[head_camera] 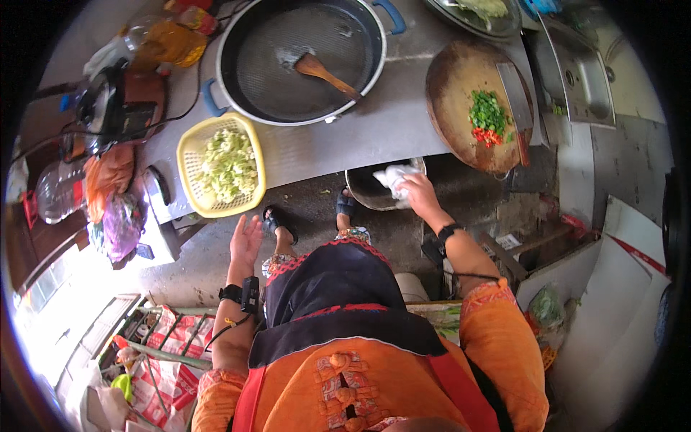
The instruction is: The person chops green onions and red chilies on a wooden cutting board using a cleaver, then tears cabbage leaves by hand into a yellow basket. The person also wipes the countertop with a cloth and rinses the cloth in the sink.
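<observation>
Crumpled white tissue or paper (395,181) is gripped in my right hand (419,193), above a dark basin (372,198) below the table edge. My left hand (247,243) is empty with its fingers apart, just in front of a yellow plastic basket (186,156) of chopped pale-green vegetable (229,167). Behind the basket is a wide black pan (253,59) with blue handles; a wooden spatula (326,75) leans across its rim. To the right, a round wooden chopping board (448,81) bears chopped greens (486,110), chopped red chili (487,137) and a cleaver (515,97).
The metal table (318,151) has its front edge before me. A steel sink (586,81) is at the right, with a plate of food (480,13) at the back. Bottles, a plastic jug (59,191), bags (121,227) and a cable crowd the left side. White panels (610,308) lean at right.
</observation>
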Available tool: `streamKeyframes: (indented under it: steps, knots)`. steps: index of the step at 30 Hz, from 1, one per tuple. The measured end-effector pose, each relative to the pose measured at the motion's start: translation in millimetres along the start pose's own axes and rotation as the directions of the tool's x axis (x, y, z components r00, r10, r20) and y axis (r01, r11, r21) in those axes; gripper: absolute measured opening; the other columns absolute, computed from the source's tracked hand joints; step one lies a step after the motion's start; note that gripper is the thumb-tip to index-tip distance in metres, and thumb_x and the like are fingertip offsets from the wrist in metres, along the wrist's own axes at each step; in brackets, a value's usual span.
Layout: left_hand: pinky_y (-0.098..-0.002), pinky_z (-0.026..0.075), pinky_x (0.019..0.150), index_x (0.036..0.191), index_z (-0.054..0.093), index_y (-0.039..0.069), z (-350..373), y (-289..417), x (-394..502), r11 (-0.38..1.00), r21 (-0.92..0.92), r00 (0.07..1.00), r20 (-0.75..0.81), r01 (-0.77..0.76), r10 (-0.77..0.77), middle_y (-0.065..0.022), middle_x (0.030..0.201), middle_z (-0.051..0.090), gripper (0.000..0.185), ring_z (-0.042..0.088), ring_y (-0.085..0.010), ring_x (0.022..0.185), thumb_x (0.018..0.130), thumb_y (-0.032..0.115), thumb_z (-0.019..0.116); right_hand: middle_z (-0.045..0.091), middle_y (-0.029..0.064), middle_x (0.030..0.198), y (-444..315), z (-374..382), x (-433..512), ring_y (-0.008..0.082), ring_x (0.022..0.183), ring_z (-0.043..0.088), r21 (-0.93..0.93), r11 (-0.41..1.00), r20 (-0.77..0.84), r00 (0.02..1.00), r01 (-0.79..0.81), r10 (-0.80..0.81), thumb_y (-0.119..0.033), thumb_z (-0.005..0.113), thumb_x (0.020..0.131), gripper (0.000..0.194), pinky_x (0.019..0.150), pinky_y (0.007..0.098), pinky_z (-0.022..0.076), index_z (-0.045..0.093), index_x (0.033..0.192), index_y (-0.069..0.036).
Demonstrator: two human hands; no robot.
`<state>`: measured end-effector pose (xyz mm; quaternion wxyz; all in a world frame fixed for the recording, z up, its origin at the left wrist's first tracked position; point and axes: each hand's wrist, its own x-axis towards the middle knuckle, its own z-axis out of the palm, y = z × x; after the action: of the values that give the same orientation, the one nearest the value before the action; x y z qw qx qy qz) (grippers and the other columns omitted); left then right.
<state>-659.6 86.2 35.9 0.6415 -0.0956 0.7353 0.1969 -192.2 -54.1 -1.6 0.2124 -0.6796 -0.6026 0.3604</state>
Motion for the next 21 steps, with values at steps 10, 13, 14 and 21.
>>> streamKeyframes:
  steps: [10, 13, 14, 21]
  knots:
    - [-0.0257, 0.050, 0.065, 0.124, 0.045, 0.014, -6, 1, -59, 0.994, 0.100, 0.999, 0.016, 0.039, -0.041, -0.0107, 0.108, 0.060, 0.035, 0.059, -0.0176, 0.085, 0.091, 0.025, 0.049, 0.059, 0.0115, 0.097, -23, -40, 37, 0.0328, 0.096, 0.051, -0.113, 0.983, -0.024, 0.989, -0.146, 0.144, -0.006, 0.052, 0.068, 0.025, 0.085, 0.0411, 0.0423, 0.062, 0.090, -0.011]
    - [-0.0261, 0.049, 0.066, 0.125, 0.045, 0.013, -10, 4, -66, 0.998, 0.056, 1.000, 0.014, 0.004, -0.005, -0.0114, 0.107, 0.061, 0.036, 0.060, -0.0185, 0.084, 0.091, 0.025, 0.049, 0.058, 0.0103, 0.100, -29, -45, 71, 0.0316, 0.096, 0.052, -0.499, 0.857, -0.095, 0.991, -0.128, 0.092, -0.017, 0.059, 0.073, 0.024, 0.086, 0.0400, 0.0412, 0.061, 0.097, -0.013]
    - [-0.0254, 0.050, 0.066, 0.124, 0.046, 0.014, -11, 5, -67, 0.999, 0.046, 1.000, 0.003, -0.004, 0.004, -0.0101, 0.107, 0.061, 0.035, 0.060, -0.0176, 0.084, 0.091, 0.026, 0.049, 0.058, 0.0071, 0.099, -30, -48, 91, 0.0274, 0.098, 0.052, -0.478, 0.866, -0.110, 0.988, -0.146, 0.106, -0.024, 0.062, 0.074, 0.023, 0.087, 0.0430, 0.0389, 0.063, 0.094, -0.015]
    - [-0.0254, 0.051, 0.065, 0.125, 0.045, 0.016, -44, 1, -79, 0.999, -0.055, 0.998, -0.067, -0.001, -0.003, -0.0096, 0.104, 0.062, 0.037, 0.061, -0.0171, 0.083, 0.090, 0.026, 0.051, 0.060, 0.0033, 0.092, -67, -47, 241, 0.0220, 0.092, 0.054, -0.418, 0.900, -0.212, 0.977, -0.122, 0.033, -0.029, 0.065, 0.072, 0.021, 0.079, 0.0419, 0.0373, 0.065, 0.089, -0.015]
